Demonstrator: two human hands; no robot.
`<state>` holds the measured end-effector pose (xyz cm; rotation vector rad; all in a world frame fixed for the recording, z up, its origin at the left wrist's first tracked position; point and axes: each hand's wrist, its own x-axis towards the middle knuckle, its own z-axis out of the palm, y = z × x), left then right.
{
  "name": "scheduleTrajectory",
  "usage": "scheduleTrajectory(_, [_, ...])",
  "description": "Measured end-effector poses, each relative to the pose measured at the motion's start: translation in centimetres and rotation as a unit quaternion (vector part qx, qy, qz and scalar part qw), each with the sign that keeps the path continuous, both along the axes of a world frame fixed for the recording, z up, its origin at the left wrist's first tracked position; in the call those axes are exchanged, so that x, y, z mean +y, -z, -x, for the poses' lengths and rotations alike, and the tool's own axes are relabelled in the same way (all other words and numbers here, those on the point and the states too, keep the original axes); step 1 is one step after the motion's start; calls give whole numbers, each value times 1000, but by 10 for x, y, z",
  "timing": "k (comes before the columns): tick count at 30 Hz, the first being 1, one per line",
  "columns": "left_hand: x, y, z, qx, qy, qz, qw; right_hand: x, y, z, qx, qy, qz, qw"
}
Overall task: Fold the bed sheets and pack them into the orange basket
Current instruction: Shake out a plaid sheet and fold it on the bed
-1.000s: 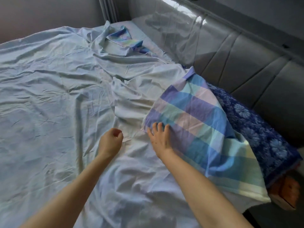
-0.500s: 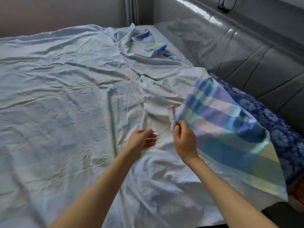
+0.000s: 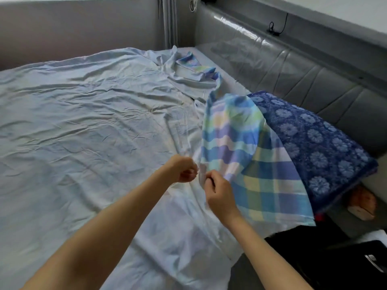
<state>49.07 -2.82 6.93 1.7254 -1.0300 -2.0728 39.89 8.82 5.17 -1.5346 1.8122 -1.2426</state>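
Head view: a pale blue sheet (image 3: 83,122) is spread, creased, beside a padded headboard (image 3: 303,76), its checked side (image 3: 226,139) turned up at the right against a dark blue flowered blanket (image 3: 314,139). Near the middle, the sheet's lifted edge is pinched by the left hand (image 3: 182,169) and right hand (image 3: 218,194) (fingers (image 3: 209,182) curled, almost touching).

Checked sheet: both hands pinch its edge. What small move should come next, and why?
Probably draw the left hand and right hand apart along the edge, since both pinch the checked sheet close together and it hangs crumpled.
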Motion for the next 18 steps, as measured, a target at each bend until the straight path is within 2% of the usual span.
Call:
scheduleTrajectory(3, [22,-5,-32,-2,18,-14,1000,26,-15,-22,-22,14,-17,999])
scheduleTrajectory(8, [59,-19,-59,73,120,-26,990,78,-27,-74,-30,-1,-14,999])
scheduleTrajectory(12, [107,-13,-83,36,182,-15,983,137,-40,-108,-59,22,26,998])
scheduleTrajectory(14, [132,-5,-99,53,159,-20,986,161,-44,-119,-62,28,38,997])
scheduleTrajectory(18, [177,-4,-148,173,30,-98,980,194,-35,-147,-22,73,20,997])
